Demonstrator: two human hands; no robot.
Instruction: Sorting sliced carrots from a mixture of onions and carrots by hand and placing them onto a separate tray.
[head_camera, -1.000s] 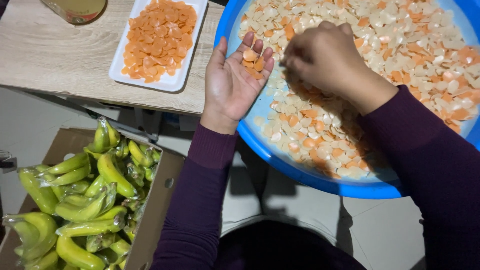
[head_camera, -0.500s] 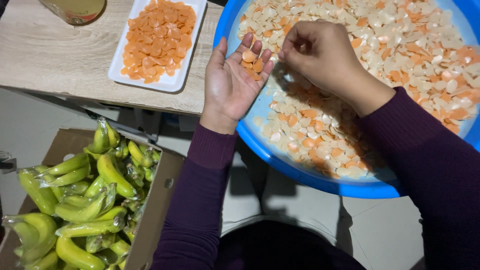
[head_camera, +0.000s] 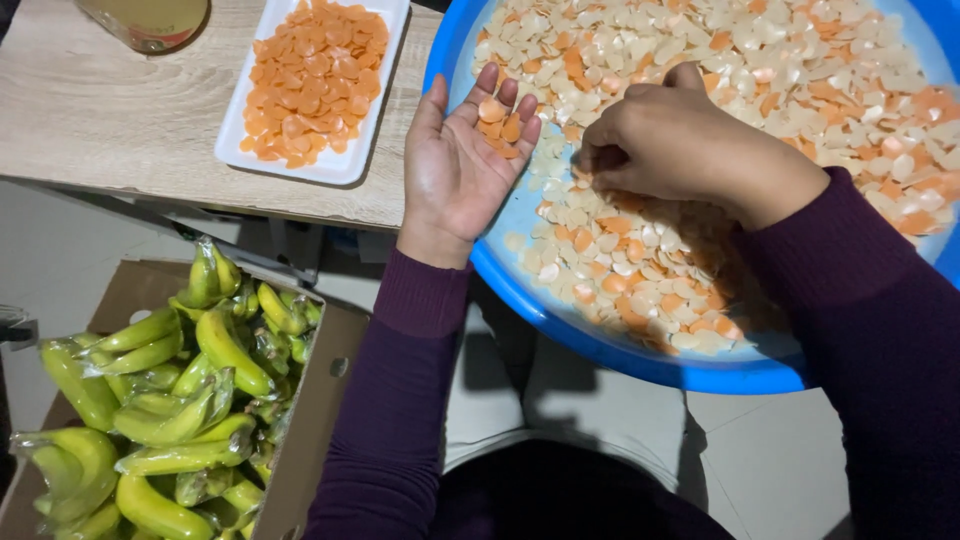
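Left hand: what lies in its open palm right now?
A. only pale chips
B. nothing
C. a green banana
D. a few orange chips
D: the left hand is held palm up over the blue basin's rim, with a few orange chips resting on its fingers.

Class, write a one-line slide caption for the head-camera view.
Left hand cups orange pieces while right hand picks among mixed pieces in a blue basin.

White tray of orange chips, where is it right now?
Head view, upper left: the white tray sits on the wooden table, left of the blue basin and the open left hand.
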